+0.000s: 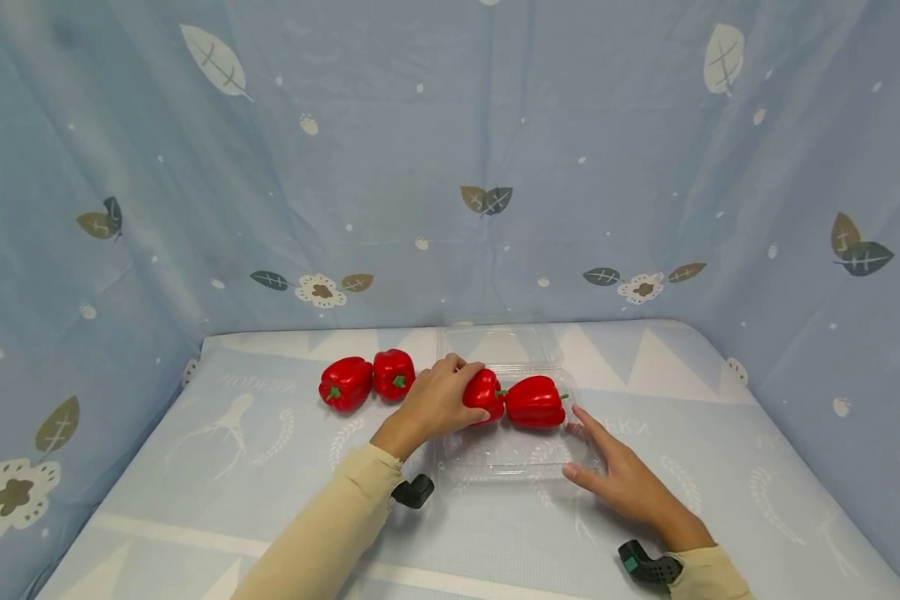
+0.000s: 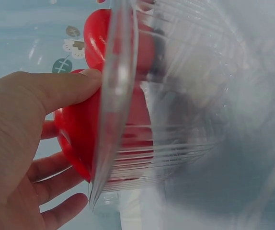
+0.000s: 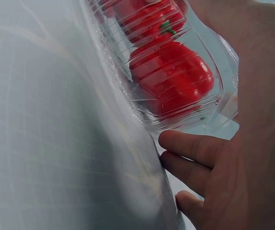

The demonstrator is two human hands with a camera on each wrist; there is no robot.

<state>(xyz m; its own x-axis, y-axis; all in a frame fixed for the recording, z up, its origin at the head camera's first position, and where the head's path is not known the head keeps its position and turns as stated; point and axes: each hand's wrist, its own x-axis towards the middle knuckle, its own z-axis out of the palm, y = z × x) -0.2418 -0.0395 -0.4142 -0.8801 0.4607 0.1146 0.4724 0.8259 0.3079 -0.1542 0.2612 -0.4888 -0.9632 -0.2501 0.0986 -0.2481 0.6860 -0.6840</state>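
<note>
A clear plastic box (image 1: 506, 457) lies on the table with its lid (image 1: 495, 343) folded back away from me. Two red bell peppers are at its rear part. My left hand (image 1: 437, 402) grips the left bell pepper (image 1: 484, 397), thumb on the near side and fingers over the far side. In the left wrist view this pepper (image 2: 77, 127) sits partly below the box rim. The right bell pepper (image 1: 536, 403) lies on its side, its green stem pointing right. Beside the box's right wall is my right hand (image 1: 626, 477), fingers spread and holding nothing; its fingertips are right at the wall.
Two more red bell peppers, one farther left (image 1: 346, 384) and one nearer the box (image 1: 393, 375), lie side by side on the patterned tablecloth (image 1: 270, 483). A blue curtain (image 1: 420, 150) with leaf and flower prints hangs behind the table and along its sides.
</note>
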